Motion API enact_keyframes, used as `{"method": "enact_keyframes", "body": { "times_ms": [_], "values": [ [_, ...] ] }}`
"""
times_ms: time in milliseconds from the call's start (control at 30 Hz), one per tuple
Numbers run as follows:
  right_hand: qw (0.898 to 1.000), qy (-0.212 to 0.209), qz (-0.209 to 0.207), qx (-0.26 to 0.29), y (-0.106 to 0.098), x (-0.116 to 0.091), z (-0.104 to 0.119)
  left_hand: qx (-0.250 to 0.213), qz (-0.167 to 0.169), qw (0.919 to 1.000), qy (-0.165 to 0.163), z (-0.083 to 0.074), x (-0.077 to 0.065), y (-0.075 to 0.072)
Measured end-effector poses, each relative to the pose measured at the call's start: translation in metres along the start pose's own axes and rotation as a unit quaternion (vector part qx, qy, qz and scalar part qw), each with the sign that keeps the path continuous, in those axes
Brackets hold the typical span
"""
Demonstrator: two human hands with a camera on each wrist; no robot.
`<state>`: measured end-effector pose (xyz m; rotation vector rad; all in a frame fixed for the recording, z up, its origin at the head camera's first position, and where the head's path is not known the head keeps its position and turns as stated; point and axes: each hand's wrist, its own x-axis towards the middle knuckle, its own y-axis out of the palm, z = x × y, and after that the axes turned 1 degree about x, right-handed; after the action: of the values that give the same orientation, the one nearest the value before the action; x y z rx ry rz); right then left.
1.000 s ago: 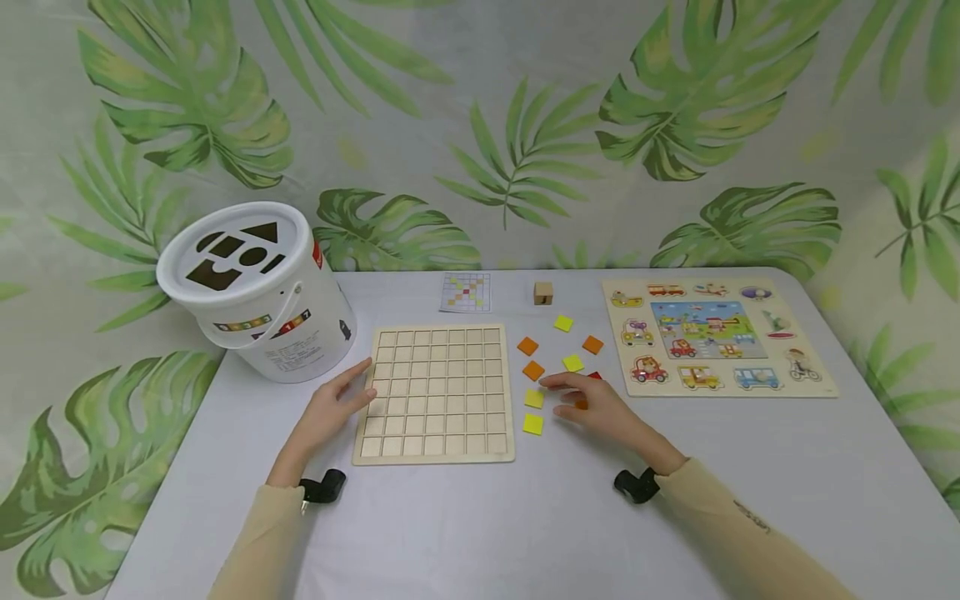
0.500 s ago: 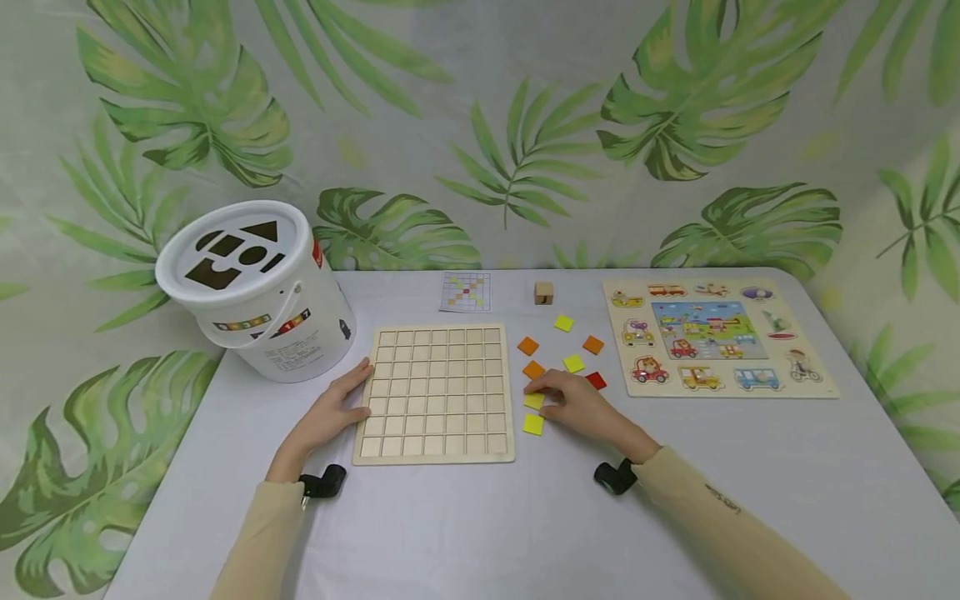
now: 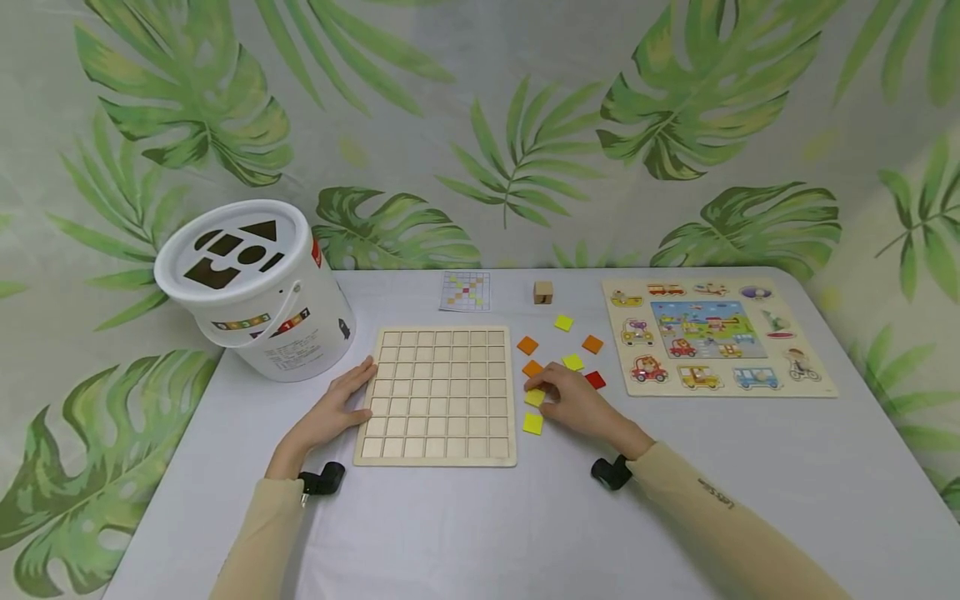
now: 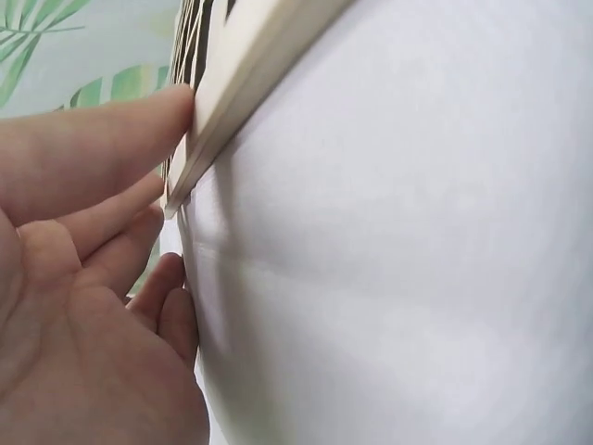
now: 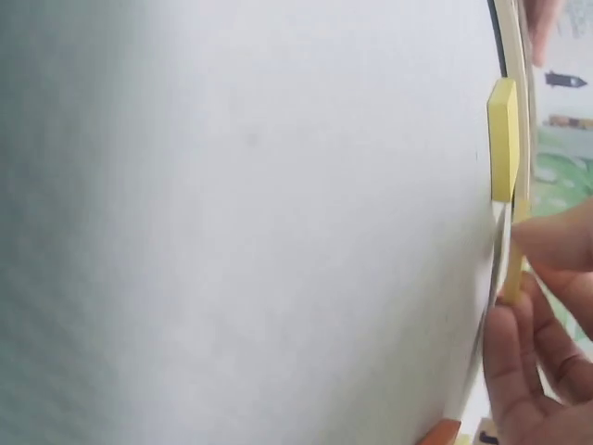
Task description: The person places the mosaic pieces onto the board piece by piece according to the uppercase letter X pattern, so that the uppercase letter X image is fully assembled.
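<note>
My left hand (image 3: 327, 419) rests against the left edge of a square wooden grid board (image 3: 435, 464), its fingers fairly straight and its thumb touching the side. In the left wrist view, the thumb (image 4: 102, 148) meets the board's pale rim. My right hand (image 3: 583, 406), just right of the board, pinches a yellow square tile (image 3: 534, 398) between thumb and fingertips; the right wrist view shows this tile's edge (image 5: 517, 264) between them. Another yellow tile (image 3: 532, 424) lies just nearer, and an orange tile (image 3: 532, 368) just beyond. The red tile (image 3: 596, 380) is right of the hand.
More orange and yellow tiles (image 3: 573, 362) lie farther back. Behind the board are a small pattern card (image 3: 465, 292) and a wooden cube (image 3: 543, 292). A white lidded bucket (image 3: 300, 350) stands at left, a vehicle puzzle board (image 3: 708, 333) lies at right.
My right hand has moved left, and its thumb and fingers have closed on the yellow tile, uncovering the red tile. The grid board has shifted very slightly right, with my left hand against it.
</note>
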<state>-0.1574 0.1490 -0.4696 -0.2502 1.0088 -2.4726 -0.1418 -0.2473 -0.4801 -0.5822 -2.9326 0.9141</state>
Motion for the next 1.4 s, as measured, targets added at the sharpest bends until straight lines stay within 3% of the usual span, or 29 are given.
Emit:
{"method": "enact_keyframes", "body": {
  "times_ms": [267, 500, 933, 1167, 1400],
  "values": [
    [0.999, -0.04, -0.019, 0.023, -0.005, 0.018, 0.012, 0.01, 0.005, 0.9998, 0.015, 0.003, -0.001, -0.001],
    [0.995, -0.091, 0.001, 0.051, -0.004, 0.054, 0.03, 0.016, 0.006, 0.9997, 0.018, -0.002, -0.002, -0.002],
    [0.992, -0.095, 0.066, 0.042, 0.039, 0.133, 0.073, 0.017, 0.004, 0.9997, 0.017, -0.002, -0.003, -0.002],
    [0.993, -0.096, 0.073, -0.005, 0.064, 0.16, 0.086, 0.014, 0.006, 0.9998, 0.013, -0.002, -0.003, -0.002],
    [0.989, -0.105, 0.081, -0.07, 0.076, 0.17, 0.091, 0.017, 0.007, 0.9997, 0.013, 0.001, -0.001, -0.002]
  ]
}}
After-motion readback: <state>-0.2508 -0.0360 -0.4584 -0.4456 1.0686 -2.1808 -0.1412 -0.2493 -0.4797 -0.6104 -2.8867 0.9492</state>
